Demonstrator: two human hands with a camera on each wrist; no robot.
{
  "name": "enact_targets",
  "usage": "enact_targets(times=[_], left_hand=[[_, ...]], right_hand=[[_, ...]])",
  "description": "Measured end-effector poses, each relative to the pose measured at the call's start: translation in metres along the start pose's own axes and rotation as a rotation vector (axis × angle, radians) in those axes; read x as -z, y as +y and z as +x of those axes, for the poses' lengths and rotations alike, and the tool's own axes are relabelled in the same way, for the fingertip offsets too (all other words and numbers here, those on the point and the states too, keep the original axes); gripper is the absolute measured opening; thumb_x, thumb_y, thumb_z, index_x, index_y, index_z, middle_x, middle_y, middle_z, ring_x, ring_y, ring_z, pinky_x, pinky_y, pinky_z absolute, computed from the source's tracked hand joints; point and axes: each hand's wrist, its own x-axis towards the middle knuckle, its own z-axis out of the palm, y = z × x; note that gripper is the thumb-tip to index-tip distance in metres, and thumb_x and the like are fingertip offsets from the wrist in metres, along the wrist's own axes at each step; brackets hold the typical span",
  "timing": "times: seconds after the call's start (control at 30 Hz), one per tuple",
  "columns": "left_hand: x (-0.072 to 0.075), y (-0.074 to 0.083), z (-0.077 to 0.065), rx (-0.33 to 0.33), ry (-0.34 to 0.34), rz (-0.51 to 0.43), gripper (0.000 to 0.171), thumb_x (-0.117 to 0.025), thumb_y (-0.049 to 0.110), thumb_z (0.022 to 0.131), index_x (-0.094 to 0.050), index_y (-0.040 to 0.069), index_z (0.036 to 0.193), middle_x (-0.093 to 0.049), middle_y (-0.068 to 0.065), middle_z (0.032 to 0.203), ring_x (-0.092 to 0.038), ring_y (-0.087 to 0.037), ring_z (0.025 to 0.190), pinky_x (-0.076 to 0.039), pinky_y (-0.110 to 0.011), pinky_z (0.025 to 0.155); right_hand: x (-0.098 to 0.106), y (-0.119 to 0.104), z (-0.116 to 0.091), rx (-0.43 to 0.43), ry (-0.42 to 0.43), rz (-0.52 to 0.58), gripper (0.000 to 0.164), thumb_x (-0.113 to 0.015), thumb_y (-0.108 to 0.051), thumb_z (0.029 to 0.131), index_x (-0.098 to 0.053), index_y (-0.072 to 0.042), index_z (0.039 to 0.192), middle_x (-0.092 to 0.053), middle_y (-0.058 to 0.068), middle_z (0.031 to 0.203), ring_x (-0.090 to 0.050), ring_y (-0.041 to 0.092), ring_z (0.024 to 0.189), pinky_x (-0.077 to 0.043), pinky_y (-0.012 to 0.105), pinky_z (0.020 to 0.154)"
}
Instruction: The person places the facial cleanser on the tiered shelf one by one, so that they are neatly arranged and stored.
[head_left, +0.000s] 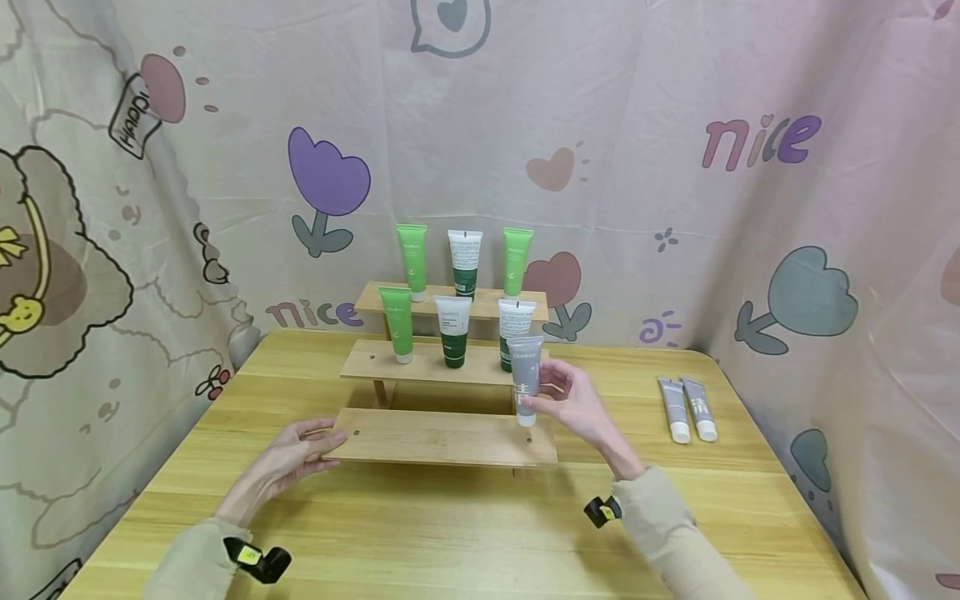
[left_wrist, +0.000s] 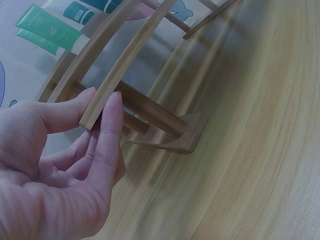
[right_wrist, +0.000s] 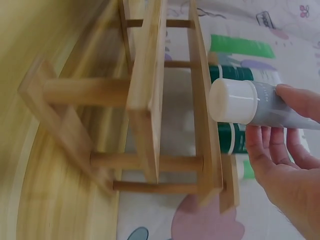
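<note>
A wooden three-tier rack (head_left: 442, 450) stands on the table. My left hand (head_left: 300, 454) pinches the left end of its lowest shelf, thumb on top and fingers beneath, as the left wrist view (left_wrist: 75, 155) also shows. In my right hand (head_left: 573, 400) is a grey squeeze tube (head_left: 527, 375) with a white cap, held upright, cap down, over the right end of the lowest shelf. The right wrist view has the tube's white cap (right_wrist: 232, 101) close to the rack, thumb and fingers on either side of the grey body.
Green tubes (head_left: 397, 321) and white-and-dark-green tubes (head_left: 453, 325) stand cap-down on the middle and top shelves. Two more grey tubes (head_left: 675, 408) lie on the table (head_left: 637, 533) at the right. A patterned curtain (head_left: 615, 167) hangs behind.
</note>
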Motion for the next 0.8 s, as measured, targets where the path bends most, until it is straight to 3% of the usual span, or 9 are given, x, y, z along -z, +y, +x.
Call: enact_targets(times=[0.33,0.63,0.8], left_hand=[[0.0,0.0,0.0,0.002,0.008,-0.006,0.084,-0.059,0.016,0.103,-0.001,-0.019,0.152,-0.023,-0.042,0.152,-0.064,0.0,0.099,-0.062,-0.025,0.089],[0.0,0.0,0.0,0.0,0.004,-0.002,0.085,-0.059,0.018,0.103,-0.001,-0.019,0.152,-0.017,-0.044,0.154,-0.063,0.002,0.101,-0.062,-0.025,0.09],[0.0,0.0,0.001,0.004,0.008,-0.005,0.085,-0.06,0.018,0.102,-0.002,-0.018,0.153,-0.016,-0.043,0.155,-0.063,0.001,0.102,-0.062,-0.025,0.091]], right_hand=[[-0.022,-0.005,0.008,0.042,-0.022,-0.028,0.049,-0.077,0.007,0.078,-0.058,0.01,0.124,-0.065,0.031,0.117,-0.067,0.015,0.096,-0.06,0.029,0.094],[-0.039,-0.008,0.015,0.05,-0.046,-0.05,0.049,-0.078,0.005,0.079,-0.058,0.011,0.122,-0.065,0.031,0.118,-0.068,0.027,0.103,-0.059,0.041,0.099],[-0.05,-0.007,0.02,0.042,-0.077,-0.044,0.047,-0.077,0.005,0.08,-0.057,0.011,0.123,-0.064,0.03,0.12,-0.067,0.029,0.107,-0.058,0.041,0.102]])
